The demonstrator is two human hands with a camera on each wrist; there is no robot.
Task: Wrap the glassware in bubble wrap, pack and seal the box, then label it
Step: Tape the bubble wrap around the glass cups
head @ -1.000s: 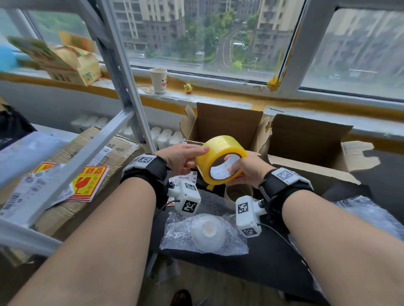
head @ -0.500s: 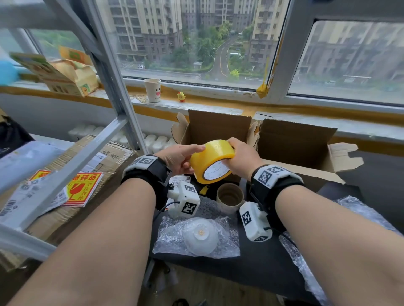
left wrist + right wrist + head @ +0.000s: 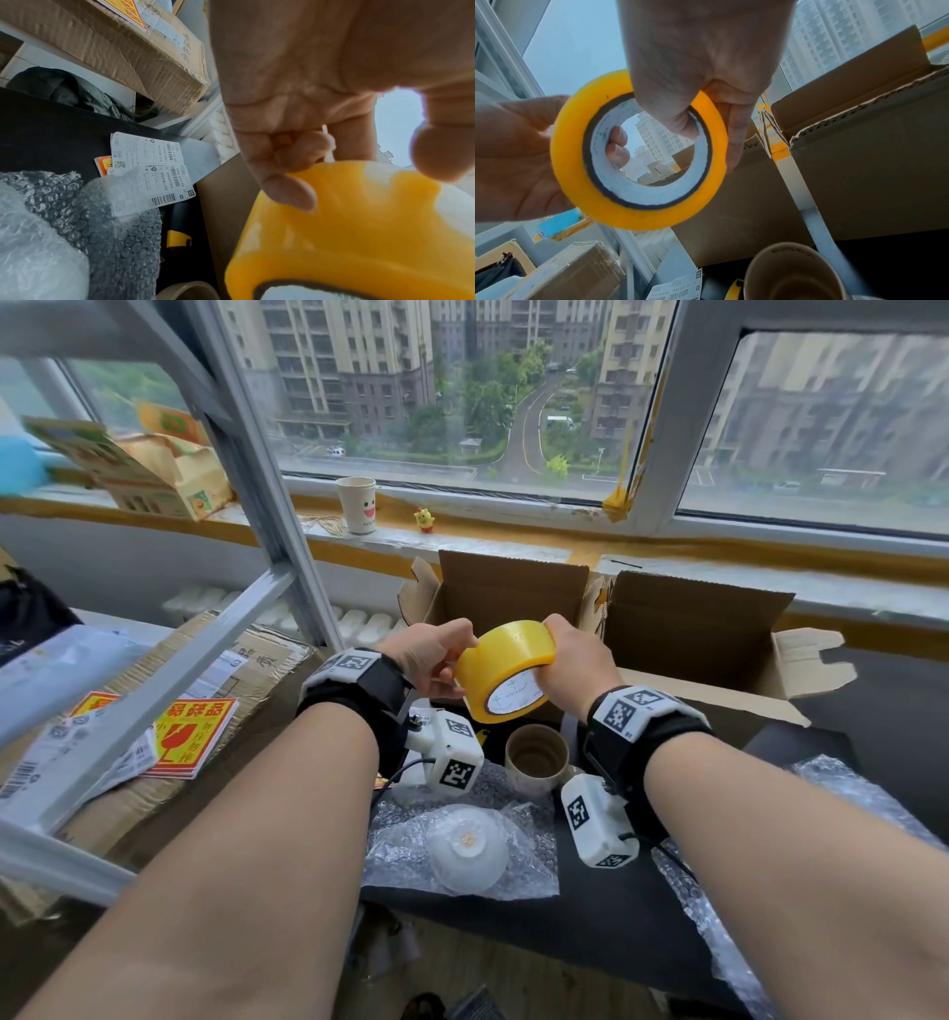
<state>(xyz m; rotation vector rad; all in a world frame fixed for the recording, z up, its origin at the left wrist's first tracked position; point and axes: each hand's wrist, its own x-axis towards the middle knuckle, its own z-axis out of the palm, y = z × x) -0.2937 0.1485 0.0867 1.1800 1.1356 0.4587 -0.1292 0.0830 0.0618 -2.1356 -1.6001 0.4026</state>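
A yellow tape roll (image 3: 506, 667) is held in the air in front of the open cardboard box (image 3: 513, 593). My left hand (image 3: 441, 657) pinches its left edge, thumb on the outer band and fingers curled at the far side. My right hand (image 3: 567, 660) grips its right side, with the thumb inside the white core in the right wrist view and fingers along the outer band of the tape roll (image 3: 639, 205). Below, a bubble-wrapped white glass piece (image 3: 470, 847) lies on the black table (image 3: 616, 916). A beige cup (image 3: 536, 757) stands unwrapped beside it.
A second open box (image 3: 693, 634) stands to the right. Loose bubble wrap (image 3: 847, 793) lies at the right edge. Red-and-yellow fragile stickers (image 3: 190, 731) and shipping labels (image 3: 154, 168) rest on cartons at left, behind a metal shelf frame (image 3: 246, 469).
The roll has tipped so its outer band faces up and its core face points toward me. My right hand has shifted from the core's front to the roll's upper right side.
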